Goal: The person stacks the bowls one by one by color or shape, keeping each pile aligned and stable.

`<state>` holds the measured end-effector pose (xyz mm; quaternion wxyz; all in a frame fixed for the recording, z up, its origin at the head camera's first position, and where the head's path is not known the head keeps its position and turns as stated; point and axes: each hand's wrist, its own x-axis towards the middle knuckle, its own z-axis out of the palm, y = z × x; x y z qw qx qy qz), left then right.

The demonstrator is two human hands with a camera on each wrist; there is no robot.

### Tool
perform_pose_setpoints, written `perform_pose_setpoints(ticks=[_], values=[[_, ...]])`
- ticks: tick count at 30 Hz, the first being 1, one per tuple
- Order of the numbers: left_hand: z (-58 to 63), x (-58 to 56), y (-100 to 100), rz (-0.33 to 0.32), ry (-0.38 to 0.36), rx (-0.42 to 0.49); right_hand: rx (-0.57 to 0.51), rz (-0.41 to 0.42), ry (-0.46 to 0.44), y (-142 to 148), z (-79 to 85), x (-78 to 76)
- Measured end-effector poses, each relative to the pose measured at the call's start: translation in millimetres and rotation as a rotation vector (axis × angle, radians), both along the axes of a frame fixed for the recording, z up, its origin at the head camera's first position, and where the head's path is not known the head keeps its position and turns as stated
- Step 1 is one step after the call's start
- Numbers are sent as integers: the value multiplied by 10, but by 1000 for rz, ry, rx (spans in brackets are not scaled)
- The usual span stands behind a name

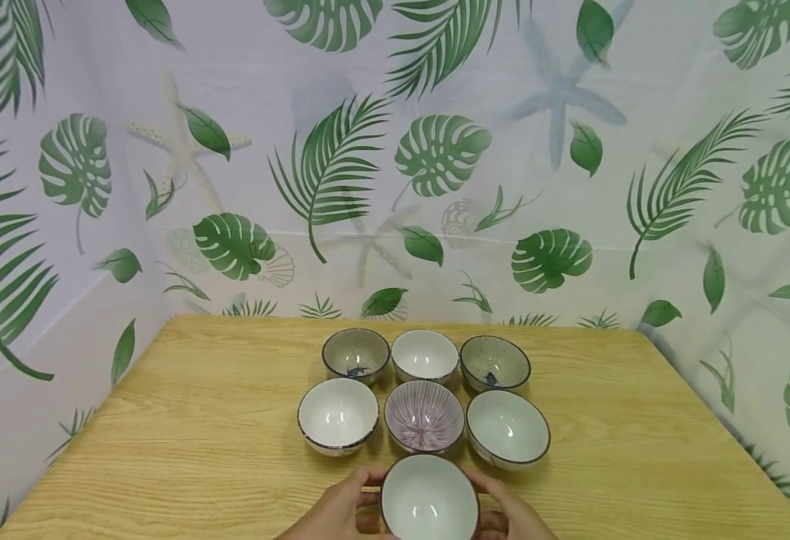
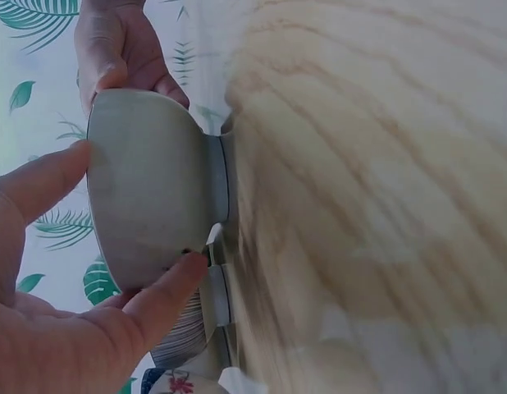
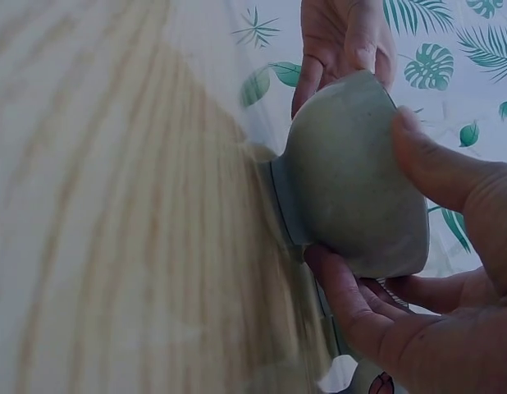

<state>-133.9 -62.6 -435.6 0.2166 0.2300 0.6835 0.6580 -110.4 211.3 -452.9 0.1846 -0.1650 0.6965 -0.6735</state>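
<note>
A pale green bowl with a brown rim (image 1: pixel 428 495) is upright at the near side, held between both hands. My left hand (image 1: pixel 347 506) grips its left side; in the left wrist view the thumb is at the rim and a finger reaches low near the foot. My right hand (image 1: pixel 512 514) grips the opposite side, thumb at the rim and fingers lower down in the right wrist view. The bowl's plain outer wall (image 3: pixel 352 180) shows there, its foot close to the tabletop. Just behind it sits a purple-striped bowl (image 1: pixel 425 416).
Flanking the striped bowl are a white bowl (image 1: pixel 337 412) and another pale green bowl (image 1: pixel 508 426). Farther back, a white bowl (image 1: pixel 425 355) stands between two grey bowls with blue motifs, left (image 1: pixel 356 354) and right (image 1: pixel 494 362). Leaf-printed cloth (image 1: pixel 462 262) hangs behind the wooden table (image 1: pixel 199 427).
</note>
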Motion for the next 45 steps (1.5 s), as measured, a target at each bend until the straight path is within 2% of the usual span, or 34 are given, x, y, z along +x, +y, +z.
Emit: perform_pose_setpoints(ticks=[6, 8, 11, 13, 15, 17, 18, 20, 24, 27, 29, 31, 34, 38, 41, 45], values=[[76, -64, -73, -48, 45, -157, 16, 37, 39, 18, -10, -39], [116, -88, -105, -74, 93, -196, -2, 57, 42, 38, -22, -52], [177, -121, -151, -99, 193, -246, -17, 106, 99, 78, -17, -66], [216, -140, -180, -95, 287, -294, 5, 102, 63, 108, 31, -67], [257, -159, -199, -76, 375, -334, 36, 88, -16, 154, 101, -59], [314, -189, -224, -42, 423, -356, 75, 55, -109, 205, 188, -54], [343, -207, -231, -28, 419, -348, 95, 32, -146, 233, 229, -49], [401, -239, -240, -1, 392, -311, 128, 17, -141, 297, 291, -44], [493, -300, -206, 41, 328, -182, 200, -71, -26, 375, 393, -54], [539, -342, -138, 70, 332, -94, 241, -237, 78, 366, 439, -55], [565, -369, -81, 96, 324, -44, 259, -390, 144, 331, 449, -52], [593, -388, -20, 122, 320, -10, 240, -542, 180, 298, 448, -49], [638, -407, 78, 154, 283, 22, 157, -675, 187, 274, 450, -56], [692, -429, 207, 166, 190, 76, 31, -700, 153, 297, 470, -79], [695, -435, 322, 162, 105, 136, -40, -697, 194, 346, 452, -93], [643, -425, 483, 152, 6, 198, -138, -680, 237, 438, 377, -107]])
